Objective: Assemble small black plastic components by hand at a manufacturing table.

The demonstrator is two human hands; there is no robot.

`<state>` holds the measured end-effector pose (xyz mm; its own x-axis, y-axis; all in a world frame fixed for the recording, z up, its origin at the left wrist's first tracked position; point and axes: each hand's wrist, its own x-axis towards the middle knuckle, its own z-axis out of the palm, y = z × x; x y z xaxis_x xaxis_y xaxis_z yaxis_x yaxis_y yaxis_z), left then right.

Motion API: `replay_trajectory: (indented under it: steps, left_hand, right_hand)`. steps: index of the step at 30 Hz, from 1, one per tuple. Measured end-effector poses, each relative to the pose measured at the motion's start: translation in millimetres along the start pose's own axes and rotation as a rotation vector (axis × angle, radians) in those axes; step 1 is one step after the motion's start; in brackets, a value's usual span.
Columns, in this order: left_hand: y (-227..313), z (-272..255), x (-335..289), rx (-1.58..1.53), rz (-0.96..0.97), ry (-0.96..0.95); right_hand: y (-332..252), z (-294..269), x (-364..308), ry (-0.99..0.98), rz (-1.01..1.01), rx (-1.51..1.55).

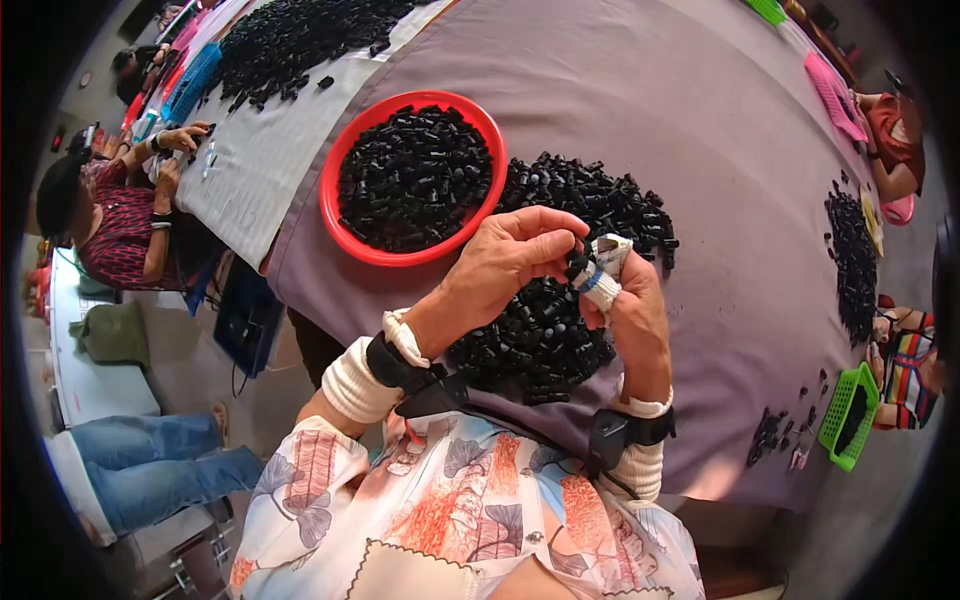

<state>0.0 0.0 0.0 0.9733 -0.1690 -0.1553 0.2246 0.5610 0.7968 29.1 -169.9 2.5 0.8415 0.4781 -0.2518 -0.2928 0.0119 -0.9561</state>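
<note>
In front of my chest, both hands meet over a heap of small black plastic parts. My left hand is closed, its thumb and forefinger pinching at one small black plastic part. Against the same piece, my right hand is curled, with white knitted fabric with a blue stripe about its fingers. Fingers and fabric hide much of the piece. Just beyond my left hand stands a red plastic basin filled with similar black parts.
Grey-mauve cloth covers the table. On the right are scattered black parts, a green basket and another black heap. A co-worker sits at the left beside a large black pile; others sit along the right edge.
</note>
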Motion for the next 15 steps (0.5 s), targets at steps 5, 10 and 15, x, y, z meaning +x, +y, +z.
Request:
replay_trajectory:
  steps: [5, 10, 15]
  left_hand:
    - [3, -4, -2, -0.143, -0.070, -0.006]
    - [4, 4, -4, -0.151, -0.072, 0.004]
    - [3, 4, -2, -0.154, -0.077, -0.021]
  right_hand:
    - [-2, 4, -3, 0.005, 0.005, -0.005]
    - [-9, 5, -2, -0.031, 0.030, -0.089]
    - [-10, 3, 0, -0.063, 0.024, -0.130]
